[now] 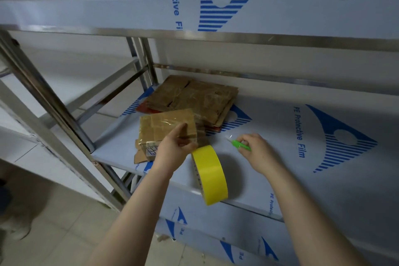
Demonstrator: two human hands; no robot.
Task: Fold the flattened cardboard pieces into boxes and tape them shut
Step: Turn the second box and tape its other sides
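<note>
Looking down through the head camera, the person reached both bare arms over the lower shelf [280, 179] of a steel rack, its surface covered in pale protective film printed with blue logos. The left hand [174, 147] gripped a small cardboard piece [166, 127] by its right edge, with the thumb lying on top and the fingers curled round the edge below. That piece was brown, wrapped in shiny clear tape, and carried a white label with handwriting near its front end. It sat near the shelf's front left corner, and whether it rested on the film or was lifted a little could not be told.

Behind it, toward the back left corner, lay a stack of flattened cardboard [194, 97], several sheets deep, with a reddish sheet showing at the bottom. The small piece overlapped the stack's front edge.

A yellow tape roll [210, 176] stood on its rim at the shelf's front edge, its top just beside the left hand's fingers and its bottom reaching past the edge; whether those fingers held it could not be told.

To the right of the roll, the right hand [257, 151] hovered palm down, its fingers pinching a green tool [241, 144] whose pale tip pointed left toward the cardboard.

An upper shelf [302, 13], wrapped in the same film, ran across the top of the view, and beige floor tiles [64, 233] showed at lower left.
</note>
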